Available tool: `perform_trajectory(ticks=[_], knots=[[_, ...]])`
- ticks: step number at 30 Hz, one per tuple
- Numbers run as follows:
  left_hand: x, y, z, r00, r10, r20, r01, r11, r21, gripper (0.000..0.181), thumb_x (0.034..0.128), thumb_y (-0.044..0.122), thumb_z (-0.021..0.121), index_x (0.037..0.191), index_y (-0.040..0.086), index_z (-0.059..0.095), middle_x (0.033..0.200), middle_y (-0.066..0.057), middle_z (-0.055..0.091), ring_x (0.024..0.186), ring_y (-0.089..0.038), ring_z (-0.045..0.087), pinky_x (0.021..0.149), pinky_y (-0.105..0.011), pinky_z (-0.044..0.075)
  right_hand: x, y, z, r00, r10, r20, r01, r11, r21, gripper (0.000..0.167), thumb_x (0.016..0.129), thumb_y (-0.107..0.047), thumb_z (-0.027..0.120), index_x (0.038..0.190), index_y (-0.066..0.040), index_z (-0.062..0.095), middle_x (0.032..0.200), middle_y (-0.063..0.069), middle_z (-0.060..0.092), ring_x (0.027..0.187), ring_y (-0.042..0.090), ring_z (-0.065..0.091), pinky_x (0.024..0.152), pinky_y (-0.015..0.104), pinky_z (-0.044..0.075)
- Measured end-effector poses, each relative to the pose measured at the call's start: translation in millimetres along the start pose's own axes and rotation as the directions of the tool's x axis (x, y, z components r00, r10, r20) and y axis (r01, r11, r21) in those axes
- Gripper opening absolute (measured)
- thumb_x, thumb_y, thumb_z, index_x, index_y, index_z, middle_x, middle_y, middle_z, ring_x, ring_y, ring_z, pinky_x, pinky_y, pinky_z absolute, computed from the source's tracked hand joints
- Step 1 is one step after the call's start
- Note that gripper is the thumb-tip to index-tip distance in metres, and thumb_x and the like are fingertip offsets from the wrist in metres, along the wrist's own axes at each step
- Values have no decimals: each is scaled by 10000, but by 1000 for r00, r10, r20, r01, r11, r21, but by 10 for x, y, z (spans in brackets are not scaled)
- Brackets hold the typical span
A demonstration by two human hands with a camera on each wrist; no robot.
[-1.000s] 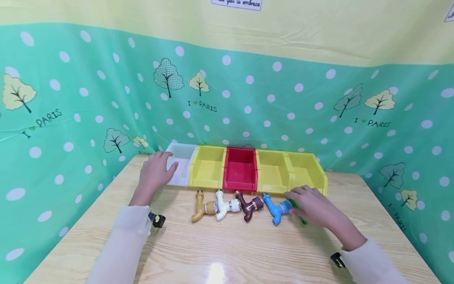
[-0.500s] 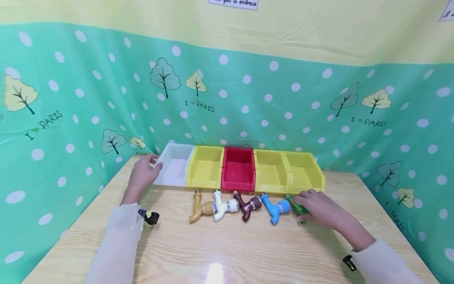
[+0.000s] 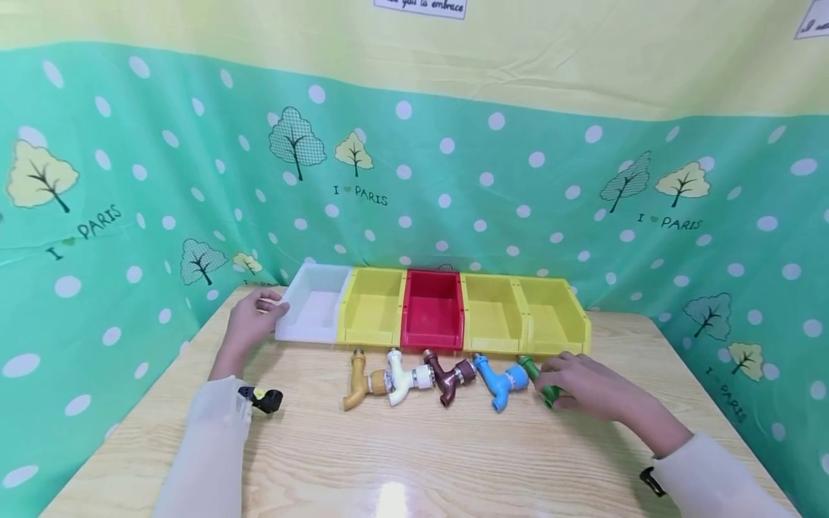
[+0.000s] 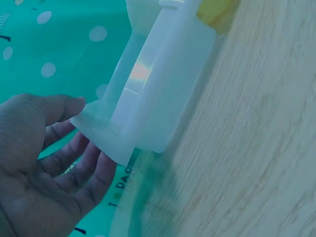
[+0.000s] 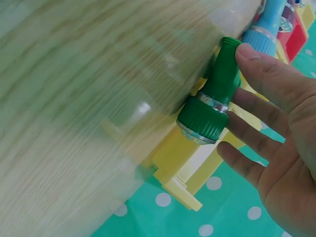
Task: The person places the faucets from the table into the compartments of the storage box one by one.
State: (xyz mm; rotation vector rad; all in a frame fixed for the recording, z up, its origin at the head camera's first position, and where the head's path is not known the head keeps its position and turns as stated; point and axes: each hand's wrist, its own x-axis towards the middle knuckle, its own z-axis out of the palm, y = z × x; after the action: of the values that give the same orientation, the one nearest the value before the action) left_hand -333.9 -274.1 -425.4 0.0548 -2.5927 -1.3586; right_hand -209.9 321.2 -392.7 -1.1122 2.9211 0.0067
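My left hand (image 3: 249, 322) is at the left side of the white bin (image 3: 315, 311). In the left wrist view, the hand (image 4: 54, 158) pinches the bin's corner (image 4: 106, 136), thumb at the rim and curled fingers against the outside. My right hand (image 3: 586, 385) is at the green faucet (image 3: 550, 393), the rightmost in a row. The right wrist view has the hand (image 5: 281, 118) holding the green faucet (image 5: 222, 74) between the thumb on its spout end and fingers along the far side. The faucet lies on the wooden table.
Joined to the white bin are yellow bins (image 3: 373, 306), a red bin (image 3: 432, 309) and more yellow ones (image 3: 550, 313). In front lie yellow (image 3: 358, 381), white (image 3: 400, 381), maroon (image 3: 447, 378) and blue (image 3: 499, 381) faucets. Patterned cloth (image 3: 453, 158) surrounds the table (image 3: 414, 460).
My left hand has moved left from above the white bin to its outer side and taken hold there. My right hand has shifted right from beside the blue faucet and closed round the green one.
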Motion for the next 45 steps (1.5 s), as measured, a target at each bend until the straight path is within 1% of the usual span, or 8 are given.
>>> perform_trajectory(ticks=[5,12,17,26,30,37,40,45], knots=[[3,-46,-26,1000,6,17,-6,999,-33,438,1008,342,666,1291,23,565,1131,-202,594,847,-248,649,730,-387,632,-3,21,10,1000,-17,20,17,1000,-9,303,796,-160,879,1040,-287,755,1134,-11,664,1016,242,602,805,459,544],[7,-88,-46,999,22,24,-21,998,-52,443,1005,333,674,1301,21,566,1132,-214,610,863,-276,670,715,-333,630,24,24,5,997,10,72,-12,1000,29,274,792,-215,881,1020,-307,760,1224,85,667,1103,325,608,874,542,532],[8,-104,-49,1000,18,22,-17,998,-57,442,1002,334,679,1292,20,566,1133,-215,617,866,-267,669,703,-301,623,39,30,16,995,26,94,-32,997,64,249,808,-262,877,1017,-321,755,1215,76,661,1104,332,598,856,566,521],[-3,-99,-46,1000,14,18,-13,998,-58,467,1004,361,671,1297,15,560,1155,-218,622,873,-275,677,728,-332,627,69,43,76,994,81,78,-85,995,51,231,785,-297,854,993,-333,759,1139,19,633,1033,253,534,810,543,483],[-4,-111,-36,1000,7,23,-6,999,-53,479,1008,373,663,1303,13,555,1169,-218,619,892,-289,679,748,-354,628,43,31,74,995,68,67,-71,997,34,224,767,-278,848,962,-341,759,1090,-9,617,990,226,511,776,503,461],[0,-115,-22,1000,-12,22,14,998,-63,476,1004,371,670,1295,13,550,1180,-199,606,929,-270,652,728,-295,618,-39,-14,-17,999,28,26,-28,1000,9,225,739,-280,847,939,-350,769,1027,-52,599,943,200,493,737,440,424],[5,-116,-27,1000,-5,20,6,998,-67,471,1004,362,672,1280,1,549,1169,-197,599,938,-278,637,719,-283,615,-64,-29,-88,1000,14,-1,-14,1000,-9,217,744,-284,850,929,-355,762,1047,-42,613,954,212,511,733,432,419],[-2,-111,-28,1000,3,20,-2,998,-66,465,1001,358,677,1263,-5,550,1144,-189,597,915,-275,636,717,-295,617,-73,-4,-205,999,35,-34,-36,999,-34,225,760,-260,844,956,-334,761,1147,39,651,1031,270,551,742,451,437]])
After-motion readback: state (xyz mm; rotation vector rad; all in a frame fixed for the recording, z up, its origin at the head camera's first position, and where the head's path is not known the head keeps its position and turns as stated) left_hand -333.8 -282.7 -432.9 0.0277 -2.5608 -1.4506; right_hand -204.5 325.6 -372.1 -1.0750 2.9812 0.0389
